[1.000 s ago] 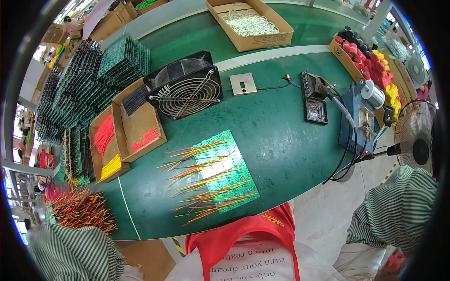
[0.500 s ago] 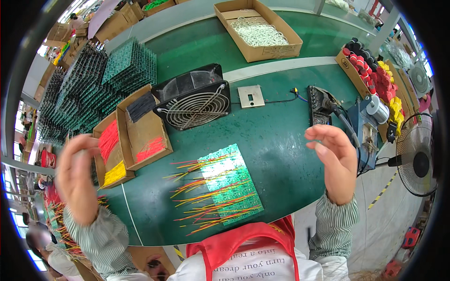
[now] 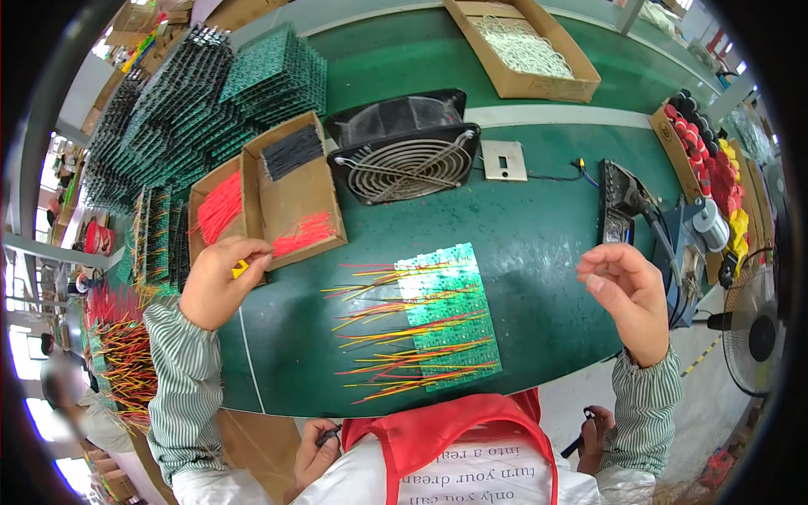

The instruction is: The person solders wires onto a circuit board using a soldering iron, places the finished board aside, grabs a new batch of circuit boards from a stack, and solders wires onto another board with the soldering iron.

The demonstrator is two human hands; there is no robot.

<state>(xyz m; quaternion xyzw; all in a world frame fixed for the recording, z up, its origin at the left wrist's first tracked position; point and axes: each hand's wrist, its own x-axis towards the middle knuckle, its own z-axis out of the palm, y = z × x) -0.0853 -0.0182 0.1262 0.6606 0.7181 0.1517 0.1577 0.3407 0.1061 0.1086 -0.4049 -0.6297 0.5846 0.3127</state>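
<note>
Two hands are up over the green desk [image 3: 539, 278]. Left hand [image 3: 217, 282] has its fingers [image 3: 252, 251] pinched together on red wires [image 3: 301, 234] at the cardboard box [image 3: 290, 198]. Right hand [image 3: 624, 290] hovers, fingers [image 3: 608, 257] loosely curled and apart, holding nothing. Between them lies a circuit board [image 3: 446, 316] bristling with wires, near the fan [image 3: 404, 151].

A long green worktable [image 3: 539, 252] with a white stripe fills the room's middle. Beyond its right edge stands a black pedestal fan [image 3: 757, 332] on pale floor [image 3: 581, 404]. Bright daylight enters at left.
</note>
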